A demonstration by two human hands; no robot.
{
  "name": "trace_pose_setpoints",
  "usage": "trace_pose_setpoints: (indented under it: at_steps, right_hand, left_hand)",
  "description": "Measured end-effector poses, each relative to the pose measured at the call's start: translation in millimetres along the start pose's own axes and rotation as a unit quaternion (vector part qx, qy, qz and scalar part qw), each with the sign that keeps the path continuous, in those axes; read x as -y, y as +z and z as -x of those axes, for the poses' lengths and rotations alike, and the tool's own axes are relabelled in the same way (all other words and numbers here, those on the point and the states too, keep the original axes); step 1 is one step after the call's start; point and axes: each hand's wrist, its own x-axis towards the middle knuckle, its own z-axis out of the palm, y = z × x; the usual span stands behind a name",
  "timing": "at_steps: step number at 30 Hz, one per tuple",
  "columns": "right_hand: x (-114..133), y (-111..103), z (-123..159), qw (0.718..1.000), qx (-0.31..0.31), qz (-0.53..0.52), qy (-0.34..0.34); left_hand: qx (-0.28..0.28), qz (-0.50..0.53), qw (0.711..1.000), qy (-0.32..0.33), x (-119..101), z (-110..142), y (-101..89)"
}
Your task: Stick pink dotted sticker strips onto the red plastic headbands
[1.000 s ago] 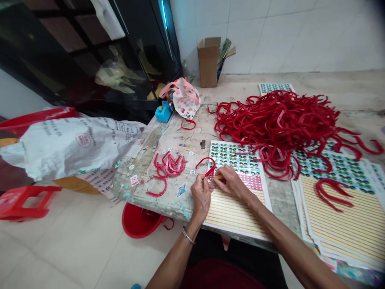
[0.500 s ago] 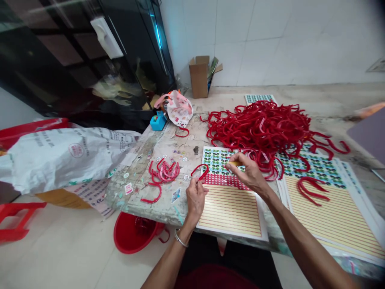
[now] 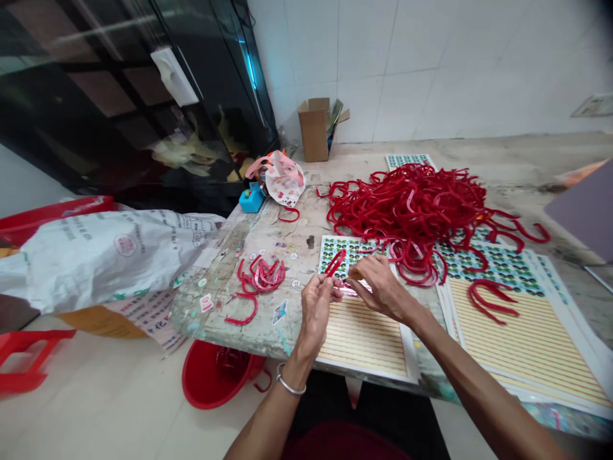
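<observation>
A curved red plastic strip (image 3: 335, 263) tilts upward above the striped printed sheet (image 3: 364, 338). A small yellow piece (image 3: 355, 275) sits near it, also above the sheet.

Red bands (image 3: 407, 204), yellow-striped sheet (image 3: 522, 338)

The heap of red strips (image 3: 407, 211) looks like glossy, smooth plastic — the sticker sheets (image 3: 364, 338) are matt paper, the counter (image 3: 211, 319) rough and stained, the bangle (image 3: 290, 388) polished metal, the box (image 3: 313, 131) plain cardboard.

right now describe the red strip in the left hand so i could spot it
On the worn table, find the striped printed sheet nearest the person. Above it the left hand pinches a short red strip, the only one lifted off the table.
</observation>
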Motion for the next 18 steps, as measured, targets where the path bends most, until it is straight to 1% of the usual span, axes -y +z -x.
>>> trace_pose_setpoints:
  at_steps: [5,10,15,18]
  right_hand:
    - [5,8,-1,0.992,0.004,0.116,-0.04]
    - [6,20,4,0.988,0.002,0.145,-0.046]
    - [1,26,3,0.992,-0.05,0.117,0.0]
    - [-1,22,8,0.992,-0.074,0.084,0.052]
  left_hand:
    - [-0.02,0.019,1.0,-0.011,3,0,-3.9]
    - [-0.039,0.034,0.998,-0.027,3,-1,-6.4]
    - [-0.045,0.054,0.996,-0.046,8,0,-8.7]
    - [-0.053,0.063,0.995,-0.05,9,-1,-10.9]
